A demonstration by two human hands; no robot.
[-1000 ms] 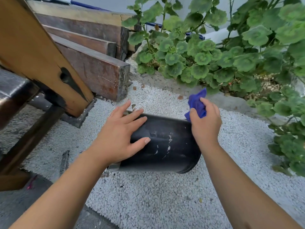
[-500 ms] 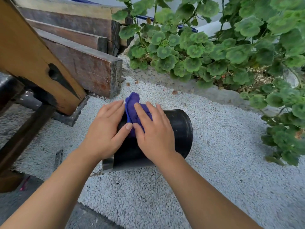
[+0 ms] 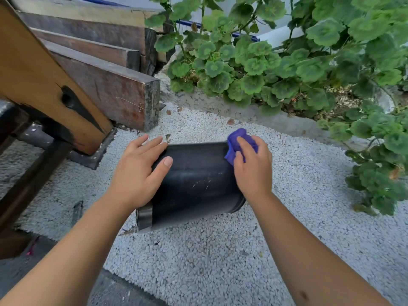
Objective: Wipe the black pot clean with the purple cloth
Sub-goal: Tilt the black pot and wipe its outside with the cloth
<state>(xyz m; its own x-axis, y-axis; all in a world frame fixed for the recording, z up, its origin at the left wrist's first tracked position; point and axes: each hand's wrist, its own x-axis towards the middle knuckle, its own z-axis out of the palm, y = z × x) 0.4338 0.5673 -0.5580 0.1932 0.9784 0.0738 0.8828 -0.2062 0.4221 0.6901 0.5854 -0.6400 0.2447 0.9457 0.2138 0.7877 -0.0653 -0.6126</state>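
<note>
The black pot (image 3: 194, 184) lies on its side on white gravel, its rim end to the right and its base end to the lower left. A few pale streaks mark its side. My left hand (image 3: 141, 171) lies flat on the pot's left part, fingers spread, holding it steady. My right hand (image 3: 254, 168) presses the bunched purple cloth (image 3: 237, 143) against the pot's upper right side near the rim. Most of the cloth is under my fingers.
White gravel (image 3: 209, 250) covers the ground around the pot. Dark wooden beams (image 3: 114, 89) are stacked at the back left, beside a slanted timber post (image 3: 44, 85). Green leafy plants (image 3: 287, 62) fill the back and right. Grey paving (image 3: 123, 292) runs along the near edge.
My right hand has swept the cloth from the pot's left part, beside my left hand, across to its right end. The left hand stays flat on the pot.
</note>
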